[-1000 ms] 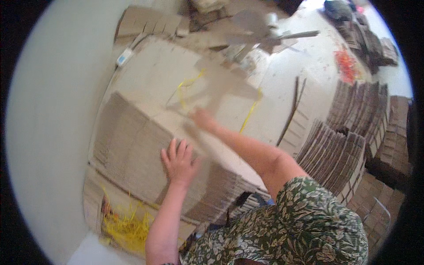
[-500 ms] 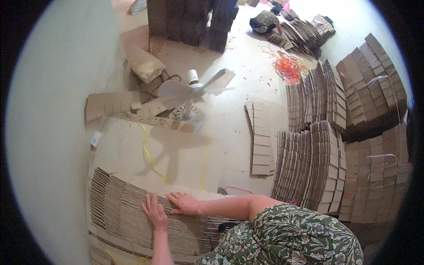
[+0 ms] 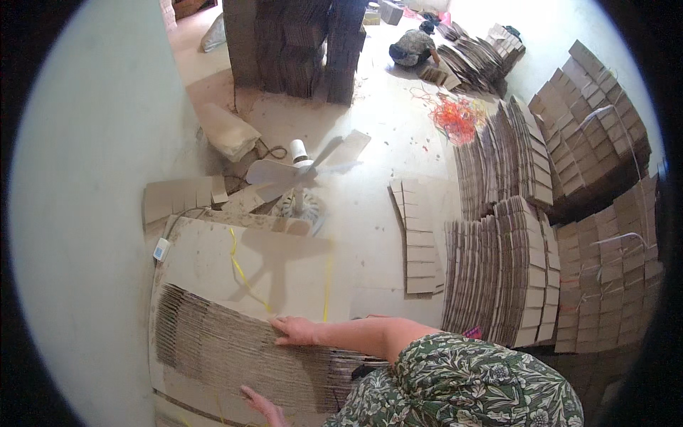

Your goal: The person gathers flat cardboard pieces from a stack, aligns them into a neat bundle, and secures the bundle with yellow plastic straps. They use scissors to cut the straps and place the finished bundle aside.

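Note:
A wide, slanting row of brown slotted cardboard strips (image 3: 228, 334) lies on edge, packed tightly, on a pale work board (image 3: 199, 245). My right hand (image 3: 295, 331) rests on the row's far edge, fingers extended and holding nothing. Low in the picture, my left hand (image 3: 265, 407) is over the near side of the row, its fingers apart and nothing in them. Whether it touches the cardboard I cannot tell. Beyond my right hand, a yellow strap (image 3: 243, 260) runs across the board.
A standing fan (image 3: 302, 167) is past the board, near a pale sack (image 3: 228, 132). Cardboard stacks (image 3: 498, 263) line the right side, beside a leaning slotted panel (image 3: 417, 242). Orange strapping (image 3: 455, 117) lies tangled on the floor. A person (image 3: 415, 48) crouches farther off among more stacks.
My left hand has pulled back from the row's middle toward the near edge. The right hand stays at the far edge, slightly lower in view. The whole view has shifted somewhat.

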Motion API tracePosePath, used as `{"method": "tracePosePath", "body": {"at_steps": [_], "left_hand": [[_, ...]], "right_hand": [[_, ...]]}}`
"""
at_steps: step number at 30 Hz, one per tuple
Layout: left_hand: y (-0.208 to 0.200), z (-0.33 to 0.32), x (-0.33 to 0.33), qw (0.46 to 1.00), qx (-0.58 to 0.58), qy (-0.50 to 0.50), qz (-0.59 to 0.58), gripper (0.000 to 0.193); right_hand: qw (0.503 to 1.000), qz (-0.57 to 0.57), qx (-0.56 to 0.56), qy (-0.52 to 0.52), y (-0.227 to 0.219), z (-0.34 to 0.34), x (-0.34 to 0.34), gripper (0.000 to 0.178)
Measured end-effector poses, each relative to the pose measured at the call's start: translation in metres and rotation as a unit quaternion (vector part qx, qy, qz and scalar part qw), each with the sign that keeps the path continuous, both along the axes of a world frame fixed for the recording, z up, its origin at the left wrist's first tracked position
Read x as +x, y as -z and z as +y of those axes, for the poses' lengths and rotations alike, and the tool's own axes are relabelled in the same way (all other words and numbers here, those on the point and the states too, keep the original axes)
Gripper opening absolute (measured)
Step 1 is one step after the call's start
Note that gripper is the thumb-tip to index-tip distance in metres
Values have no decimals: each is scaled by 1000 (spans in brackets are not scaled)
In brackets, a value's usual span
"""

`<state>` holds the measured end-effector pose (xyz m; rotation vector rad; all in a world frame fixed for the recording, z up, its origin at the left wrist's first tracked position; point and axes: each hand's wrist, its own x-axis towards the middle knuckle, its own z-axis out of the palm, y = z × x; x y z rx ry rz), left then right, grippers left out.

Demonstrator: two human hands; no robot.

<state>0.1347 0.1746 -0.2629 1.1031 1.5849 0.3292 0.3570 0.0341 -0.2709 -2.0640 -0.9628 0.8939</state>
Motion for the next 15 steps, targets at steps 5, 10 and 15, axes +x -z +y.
{"method": "tracePosePath", "body": {"at_steps": [5,10,15], "left_hand": [[11,-8,34,988,11,-15,154,78],[26,-7,18,995,91,27,32,77],[20,-11,21,993,113,40,20,76]], "right_hand": [[999,-13,-39,-8,20,7,29,67],[997,16,-61,35,-3,17,18,72],[997,13,-73,16,-38,10,22,87]]}}
